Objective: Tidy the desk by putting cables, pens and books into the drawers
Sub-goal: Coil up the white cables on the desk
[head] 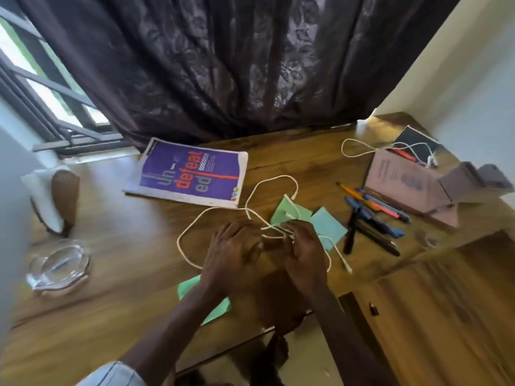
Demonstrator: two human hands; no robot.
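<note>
On the wooden desk (pixel 125 246), a purple book (pixel 192 174) lies flat beyond my hands. The pens (pixel 373 215) are scattered to the right beside a pink book (pixel 401 182), a second cable (pixel 372 149) rests near its far end, and a glass ashtray (pixel 58 266) sits far left. The white cable (pixel 274 177) lies in loose loops at desk centre, crossing the paper notes (pixel 328 224). My right hand (pixel 303 246), palm down, pinches its strands with curled fingers; my left hand (pixel 234 246) is just beside it, fingers bent over the crossing, and blur prevents confirming a grip.
</note>
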